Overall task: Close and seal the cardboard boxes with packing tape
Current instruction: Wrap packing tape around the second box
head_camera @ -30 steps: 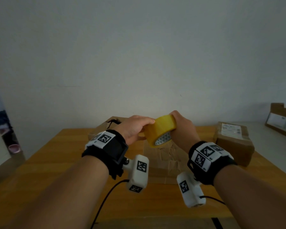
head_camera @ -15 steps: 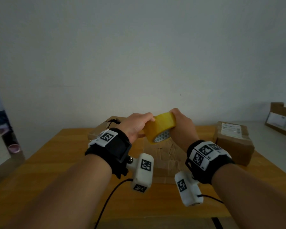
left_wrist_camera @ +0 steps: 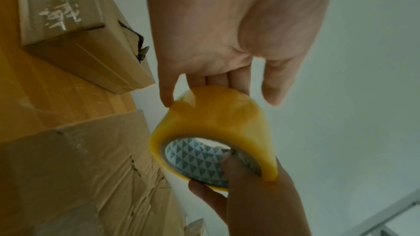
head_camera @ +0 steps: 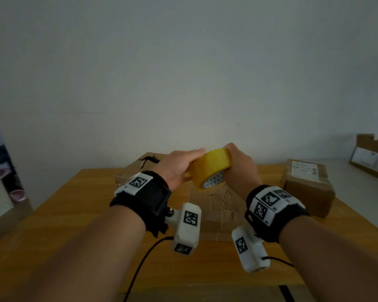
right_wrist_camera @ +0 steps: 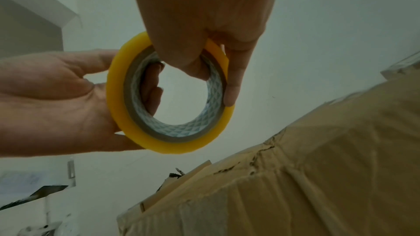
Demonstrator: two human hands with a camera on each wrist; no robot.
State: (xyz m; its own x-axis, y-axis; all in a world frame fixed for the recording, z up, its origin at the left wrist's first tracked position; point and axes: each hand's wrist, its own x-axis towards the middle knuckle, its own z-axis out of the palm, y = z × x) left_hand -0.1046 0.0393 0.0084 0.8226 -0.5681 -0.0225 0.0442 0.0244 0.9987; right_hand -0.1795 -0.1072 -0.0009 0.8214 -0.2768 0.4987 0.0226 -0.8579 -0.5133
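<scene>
A yellow packing tape roll (head_camera: 210, 168) is held in the air between both hands, above a crumpled cardboard box (head_camera: 214, 205) on the wooden table (head_camera: 79, 214). My right hand (head_camera: 235, 153) grips the roll with the thumb (right_wrist_camera: 193, 67) inside the patterned core and a finger (right_wrist_camera: 232, 94) on the outside. My left hand (head_camera: 198, 153) cups the roll's other side, its fingers (left_wrist_camera: 216, 80) curling over the outer surface. One fingertip (left_wrist_camera: 167, 98) touches a slightly lifted tape edge (left_wrist_camera: 185, 96).
A second cardboard box (head_camera: 140, 168) with a torn corner lies at the back left of the table. A taped box with a label (head_camera: 308, 186) sits at the right edge. Another labelled box (head_camera: 373, 158) rests on a white surface at the far right. Black cables (head_camera: 144, 262) hang from the wrist cameras.
Both hands and the tape roll have risen a little and shifted slightly left. The left fingers have slid further over the roll's outer surface.
</scene>
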